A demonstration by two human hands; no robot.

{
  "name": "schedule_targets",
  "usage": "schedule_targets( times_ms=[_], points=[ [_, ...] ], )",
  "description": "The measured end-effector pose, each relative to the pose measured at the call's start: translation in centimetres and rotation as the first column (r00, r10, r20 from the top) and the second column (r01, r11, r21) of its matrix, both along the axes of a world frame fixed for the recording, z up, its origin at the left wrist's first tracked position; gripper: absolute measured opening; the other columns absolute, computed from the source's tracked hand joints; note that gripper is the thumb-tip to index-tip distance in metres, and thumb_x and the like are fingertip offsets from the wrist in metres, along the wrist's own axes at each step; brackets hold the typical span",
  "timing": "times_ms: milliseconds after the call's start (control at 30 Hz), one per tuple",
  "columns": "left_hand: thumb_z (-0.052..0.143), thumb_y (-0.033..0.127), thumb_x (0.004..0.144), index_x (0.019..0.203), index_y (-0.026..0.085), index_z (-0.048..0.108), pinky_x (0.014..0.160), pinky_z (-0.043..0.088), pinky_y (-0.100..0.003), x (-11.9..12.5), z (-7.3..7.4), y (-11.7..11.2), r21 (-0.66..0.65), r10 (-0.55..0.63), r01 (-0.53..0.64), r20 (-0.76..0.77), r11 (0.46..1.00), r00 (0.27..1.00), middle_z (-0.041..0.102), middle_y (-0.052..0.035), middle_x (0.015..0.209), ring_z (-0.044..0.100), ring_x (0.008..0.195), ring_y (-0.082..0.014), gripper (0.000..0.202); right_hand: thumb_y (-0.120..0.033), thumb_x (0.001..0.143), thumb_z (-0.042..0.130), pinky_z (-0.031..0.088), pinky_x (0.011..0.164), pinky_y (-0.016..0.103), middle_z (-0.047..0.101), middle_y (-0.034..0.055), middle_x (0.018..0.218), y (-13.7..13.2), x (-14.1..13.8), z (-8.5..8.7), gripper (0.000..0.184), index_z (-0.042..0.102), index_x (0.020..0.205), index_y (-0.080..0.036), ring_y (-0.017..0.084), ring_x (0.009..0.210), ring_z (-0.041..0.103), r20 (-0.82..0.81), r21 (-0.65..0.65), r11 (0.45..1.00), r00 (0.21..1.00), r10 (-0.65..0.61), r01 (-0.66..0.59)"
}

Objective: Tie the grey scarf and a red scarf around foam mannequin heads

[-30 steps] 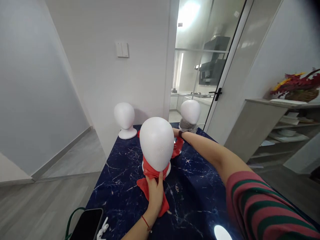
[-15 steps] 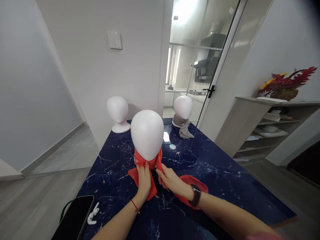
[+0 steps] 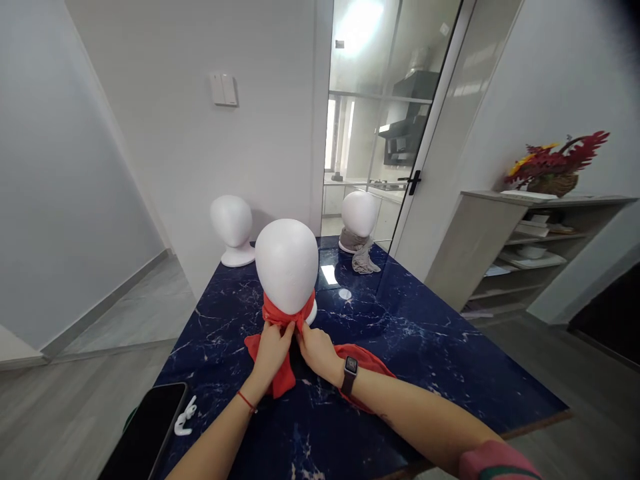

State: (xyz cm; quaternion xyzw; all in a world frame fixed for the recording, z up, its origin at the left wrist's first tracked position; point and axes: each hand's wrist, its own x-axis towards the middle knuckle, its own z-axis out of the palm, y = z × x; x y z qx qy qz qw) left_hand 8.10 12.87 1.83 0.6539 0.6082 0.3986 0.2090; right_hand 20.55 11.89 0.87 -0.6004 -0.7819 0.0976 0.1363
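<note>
A white mannequin head (image 3: 287, 263) stands upright at the middle of the dark blue marbled table (image 3: 400, 353). Around its neck goes a red scarf (image 3: 285, 383), with one end spread below my left hand and the other lying to the right under my right wrist. My left hand (image 3: 273, 347) is closed on the scarf at the front of the neck. Close beside it, my right hand (image 3: 317, 350) also grips the scarf, fingers bent under the chin. The fingertips of both hands are partly hidden in the cloth.
Behind on the left stands a bare white mannequin head (image 3: 233, 227); back right, another mannequin head (image 3: 360, 212) wears a grey scarf (image 3: 366, 259). A black phone (image 3: 145, 433) and white earbuds (image 3: 186, 417) lie front left. A shelf unit (image 3: 500, 247) stands right, beyond the table.
My right hand has moved left with its part of the scarf, closer to my left hand. The scarf end on the right has been drawn along. The view has shifted slightly.
</note>
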Motion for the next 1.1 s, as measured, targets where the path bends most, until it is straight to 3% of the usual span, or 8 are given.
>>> schedule_targets(
  times_ms=[167, 233, 333, 433, 667, 800, 933, 1100],
  points=[
    [0.061, 0.027, 0.073, 0.063, 0.017, 0.058, 0.073, 0.045, -0.031, -4.0, 3.1, 0.1, -0.159, -0.052, -0.02, -0.437, 0.987, 0.898, 0.063, -0.0112, 0.087, 0.063, 0.079, -0.0228, 0.014, -0.032, 0.099, 0.023, 0.046, 0.068, 0.031, 0.069, 0.0144, 0.089, 0.1, 0.0, 0.0, 0.037, 0.051, 0.116, -0.013, 0.025, 0.081, 0.068, 0.003, 0.007, 1.0, 1.0, -0.004, 0.004],
    [0.057, 0.02, 0.074, 0.076, 0.016, 0.058, 0.071, 0.044, -0.03, -5.4, 4.2, 0.1, -0.132, 0.029, -0.109, -0.499, 0.985, 0.866, 0.063, -0.0125, 0.092, 0.064, 0.08, -0.0233, 0.005, -0.033, 0.099, 0.022, 0.046, 0.069, 0.032, 0.069, 0.0148, 0.088, 0.2, 0.0, 0.0, 0.038, 0.051, 0.117, -0.013, 0.026, 0.081, 0.068, -0.004, 0.009, 1.0, 1.0, 0.007, -0.007],
    [0.046, 0.016, 0.08, 0.101, 0.013, 0.051, 0.066, 0.044, -0.031, -6.0, 5.2, 0.0, -0.06, 0.185, -0.239, -0.468, 0.969, 0.864, 0.065, -0.014, 0.088, 0.065, 0.08, -0.0269, 0.022, -0.034, 0.099, 0.022, 0.046, 0.07, 0.032, 0.069, 0.0148, 0.089, 0.2, 0.0, 0.0, 0.04, 0.049, 0.12, -0.014, 0.026, 0.082, 0.068, -0.007, 0.006, 1.0, 1.0, 0.0, 0.0],
    [0.045, 0.017, 0.083, 0.103, 0.011, 0.046, 0.063, 0.042, -0.031, -4.2, 4.6, -0.4, -0.107, 0.139, -0.196, -0.396, 0.975, 0.908, 0.067, -0.0148, 0.081, 0.067, 0.078, -0.0289, 0.021, -0.031, 0.099, 0.024, 0.046, 0.071, 0.032, 0.069, 0.0148, 0.09, 0.1, -0.1, 0.1, 0.038, 0.048, 0.121, -0.014, 0.026, 0.083, 0.068, -0.005, -0.018, 1.0, 1.0, -0.004, 0.004],
    [0.038, 0.024, 0.089, 0.107, 0.009, 0.044, 0.055, 0.037, -0.032, 0.9, 1.2, -2.4, -0.099, -0.019, -0.011, -0.298, 0.995, 0.955, 0.068, -0.0216, 0.083, 0.067, 0.07, -0.0312, 0.025, -0.026, 0.097, 0.028, 0.045, 0.069, 0.032, 0.069, 0.0148, 0.091, 0.1, 0.2, 0.0, 0.032, 0.049, 0.118, -0.014, 0.026, 0.082, 0.067, -0.014, -0.022, 0.999, 1.0, 0.024, -0.024],
    [0.033, 0.023, 0.091, 0.097, 0.013, 0.048, 0.058, 0.038, -0.031, 0.8, 1.1, -2.4, -0.121, -0.027, 0.003, -0.194, 0.993, 0.981, 0.067, -0.0188, 0.082, 0.066, 0.07, -0.0278, 0.019, -0.032, 0.098, 0.027, 0.044, 0.067, 0.03, 0.069, 0.0141, 0.091, 0.1, 0.3, -0.1, 0.033, 0.049, 0.115, -0.015, 0.024, 0.081, 0.067, -0.048, -0.018, 0.999, 0.998, 0.036, -0.037],
    [0.04, 0.018, 0.088, 0.085, 0.018, 0.048, 0.06, 0.039, -0.028, -0.2, 1.0, -1.6, -0.167, 0.012, -0.01, 0.012, 0.986, 1.0, 0.065, -0.0089, 0.072, 0.062, 0.064, -0.0204, 0.009, -0.036, 0.099, 0.026, 0.044, 0.067, 0.029, 0.069, 0.0138, 0.09, 0.1, 0.2, -0.1, 0.034, 0.051, 0.11, -0.015, 0.024, 0.08, 0.068, -0.074, -0.022, 1.0, 0.997, 0.016, -0.017],
    [0.048, 0.022, 0.084, 0.058, 0.02, 0.046, 0.056, 0.033, -0.025, -0.9, 0.2, -1.1, -0.234, -0.067, 0.074, 0.041, 0.969, 0.997, 0.054, 0.0004, 0.056, 0.048, 0.053, -0.0142, 0.026, -0.036, 0.099, 0.026, 0.043, 0.069, 0.029, 0.069, 0.0145, 0.092, 0.0, 0.2, 0.1, 0.036, 0.051, 0.112, -0.014, 0.023, 0.082, 0.067, -0.094, -0.044, 0.999, 0.996, -0.001, -0.003]
  ],
)
